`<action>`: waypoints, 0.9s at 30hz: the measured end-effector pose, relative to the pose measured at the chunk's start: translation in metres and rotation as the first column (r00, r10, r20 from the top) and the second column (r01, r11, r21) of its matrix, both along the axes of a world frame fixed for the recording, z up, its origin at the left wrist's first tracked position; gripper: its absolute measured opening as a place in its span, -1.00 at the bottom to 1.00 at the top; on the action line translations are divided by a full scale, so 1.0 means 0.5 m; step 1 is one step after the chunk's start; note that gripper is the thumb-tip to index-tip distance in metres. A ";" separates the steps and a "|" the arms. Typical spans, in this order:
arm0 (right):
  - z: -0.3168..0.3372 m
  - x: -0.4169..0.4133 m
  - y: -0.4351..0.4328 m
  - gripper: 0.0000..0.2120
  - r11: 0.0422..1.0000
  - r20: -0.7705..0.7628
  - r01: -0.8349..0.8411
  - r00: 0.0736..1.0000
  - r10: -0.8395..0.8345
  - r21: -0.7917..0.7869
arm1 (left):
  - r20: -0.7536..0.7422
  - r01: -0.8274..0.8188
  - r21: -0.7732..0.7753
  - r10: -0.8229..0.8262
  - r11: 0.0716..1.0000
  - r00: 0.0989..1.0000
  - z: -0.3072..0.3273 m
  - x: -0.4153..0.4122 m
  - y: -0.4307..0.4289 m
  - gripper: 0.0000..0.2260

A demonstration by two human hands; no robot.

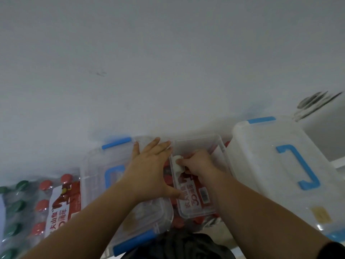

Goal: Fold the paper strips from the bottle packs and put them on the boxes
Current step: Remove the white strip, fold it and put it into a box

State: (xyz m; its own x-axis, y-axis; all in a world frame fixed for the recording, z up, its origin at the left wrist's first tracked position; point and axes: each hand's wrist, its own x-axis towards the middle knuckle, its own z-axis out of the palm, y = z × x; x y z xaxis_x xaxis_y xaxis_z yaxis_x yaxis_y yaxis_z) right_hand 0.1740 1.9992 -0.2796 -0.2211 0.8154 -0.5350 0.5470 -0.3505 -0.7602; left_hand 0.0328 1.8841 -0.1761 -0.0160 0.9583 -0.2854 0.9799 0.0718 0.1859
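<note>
1. The left hand [151, 171] lies flat at lower centre of the frame, fingers spread, pressing on the lid of a clear box [97, 165] with blue latches.
2. Just right of it, the right hand [198, 163] pinches a small white folded paper strip [177, 164] between thumb and curled fingers.
3. The strip sits at the left rim of a smaller clear box [222, 152] at centre frame; a red-and-white label shows through this box, and a red-capped bottle pack [179, 224] shows beneath it.
4. A large clear box with a blue handle [261, 156] fills the right side.
5. At lower left lie a second bottle pack [61, 206] with red caps and green-capped bottles [16, 204] beside it.
6. A pale wall [168, 62] fills the upper half.
</note>
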 end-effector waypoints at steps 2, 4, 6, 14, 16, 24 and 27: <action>0.002 0.000 0.000 -0.80 0.999 0.015 -0.026 1.000 0.025 0.034 | 0.003 -0.008 -0.002 0.008 1.000 1.000 -0.002 0.001 -0.001 0.20; 0.004 0.000 0.002 -0.79 0.996 0.050 -0.067 0.997 0.064 0.053 | 0.001 -0.007 -0.002 0.007 1.000 1.000 -0.003 0.003 -0.001 0.20; 0.007 0.001 0.002 -0.76 0.991 0.077 -0.121 0.990 0.117 0.050 | -0.015 0.010 -0.005 -0.010 1.000 1.000 -0.001 0.004 -0.002 0.21; 0.071 0.018 -0.002 -0.74 0.985 0.130 -0.151 0.982 0.139 0.087 | 0.032 0.059 0.022 -0.060 0.998 0.998 0.009 -0.018 -0.014 0.17; 0.116 0.027 -0.003 -0.71 0.958 0.270 -0.212 0.950 0.156 0.191 | 0.037 0.056 0.034 -0.057 0.998 0.998 0.009 -0.027 -0.020 0.15; 0.252 -0.037 -0.146 -0.80 0.832 0.221 -0.201 0.970 0.097 0.517 | 0.093 -0.117 0.273 0.095 0.955 0.991 0.030 -0.132 -0.101 0.10; 0.243 -0.075 -0.204 -0.57 0.792 0.336 -0.347 0.922 0.191 0.502 | 0.152 -0.281 0.322 0.243 0.904 0.958 0.028 -0.189 -0.153 -0.10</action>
State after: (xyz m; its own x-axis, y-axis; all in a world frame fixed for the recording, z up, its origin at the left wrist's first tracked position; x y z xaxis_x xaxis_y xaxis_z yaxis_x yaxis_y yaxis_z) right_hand 0.1366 1.8972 -0.1580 -0.3954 0.9140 -0.0908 0.7555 0.2674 -0.5981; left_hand -0.0616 1.8078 -0.1621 -0.2675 0.9628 0.0392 0.9077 0.2381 0.3454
